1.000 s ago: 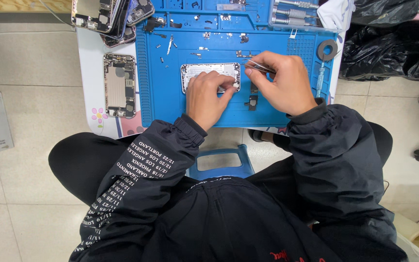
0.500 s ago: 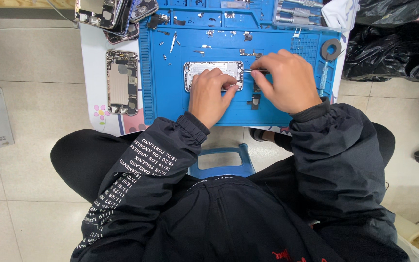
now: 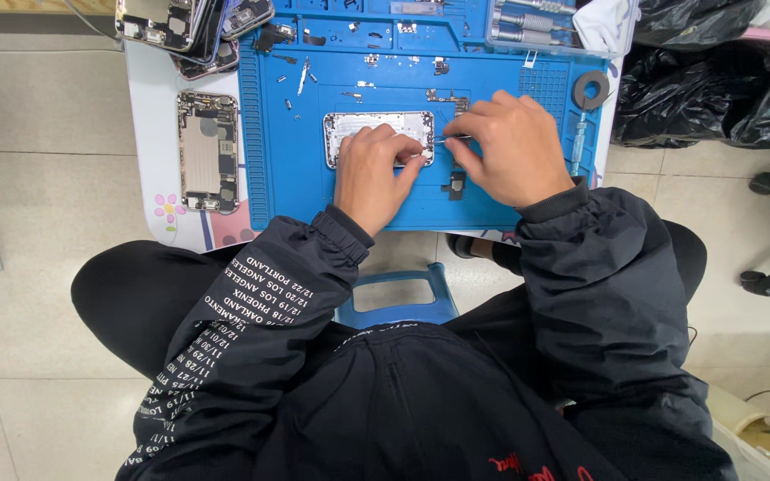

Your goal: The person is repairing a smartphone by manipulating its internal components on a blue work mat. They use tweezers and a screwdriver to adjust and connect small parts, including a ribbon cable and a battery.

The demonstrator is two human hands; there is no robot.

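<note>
Bottom of the frame: black jacket and lap, then a blue stool (image 3: 392,301). Mid-frame, left hand (image 3: 372,174) curled, fingers pressing down on the opened phone shell (image 3: 376,134) at the centre of the blue mat (image 3: 287,169). Right hand (image 3: 505,147) pinching thin tweezers (image 3: 450,139) at the shell's right edge. Looks mid-teardown: loose screws and bits already scattered above, shell not emptied yet. Upper left, another gutted phone (image 3: 208,150) plus a stack of more.

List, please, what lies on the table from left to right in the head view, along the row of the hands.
Opened phone body → left hand on the silver phone shell → right hand with thin tweezers → screwdriver.
</note>
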